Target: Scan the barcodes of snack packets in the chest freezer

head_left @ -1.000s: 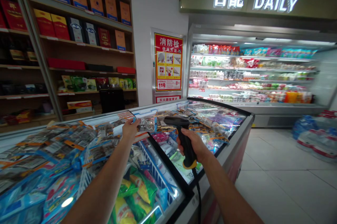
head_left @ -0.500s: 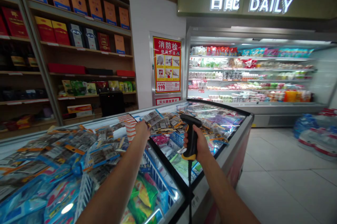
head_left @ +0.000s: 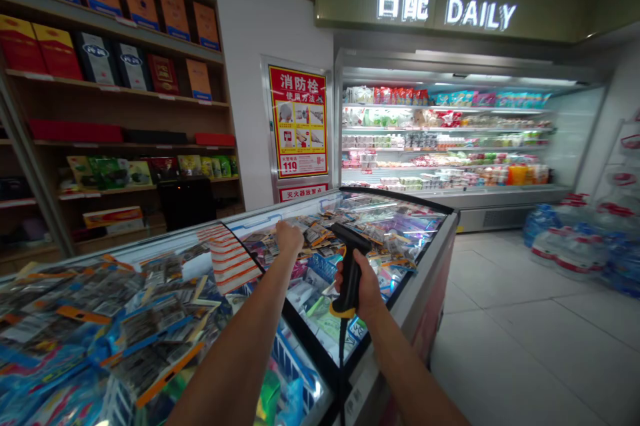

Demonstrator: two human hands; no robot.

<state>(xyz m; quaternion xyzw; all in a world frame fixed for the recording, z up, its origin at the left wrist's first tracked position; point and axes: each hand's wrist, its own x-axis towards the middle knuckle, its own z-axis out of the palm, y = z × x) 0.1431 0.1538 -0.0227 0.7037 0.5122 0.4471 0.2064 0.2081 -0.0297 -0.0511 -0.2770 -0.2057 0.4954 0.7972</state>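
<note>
Left hand (head_left: 290, 237): stretched out over the freezer (head_left: 400, 293), closed into a fist on the packets (head_left: 313, 234) lying on its glass top; which packet is pinched cannot be told.
Right hand (head_left: 361, 286): wrapped tight round the grip of the scanner (head_left: 350, 265), above the freezer's right part, just right of the left hand.
Scanner: black, upright, head tipped toward the packets at the freezer's far end; yellow band at the foot of the grip.
Cable (head_left: 341, 359): black, hanging from the scanner's foot down to the freezer's near rim.
Packets: small, flat, grey with orange and blue edges, strewn across the freezer's top, thick at the left end and at the far end under the left hand.
Freezer: chest type, sliding glass lids with a dark frame, bagged goods dimly seen below the glass; right end toward the tiled floor (head_left: 525, 353).
Shelves (head_left: 115, 99): wooden, behind the freezer to the left, holding orange, red and dark boxes.
Poster (head_left: 299, 121): red and yellow, on the white wall behind the freezer's far end.
Cooler (head_left: 445, 139): open, lit, beyond the freezer to the right, rows of packaged goods.
Sign (head_left: 445, 6): above the cooler, lit letters reading DAILY.
Water packs (head_left: 575, 246): on the floor, well right of the freezer.
</note>
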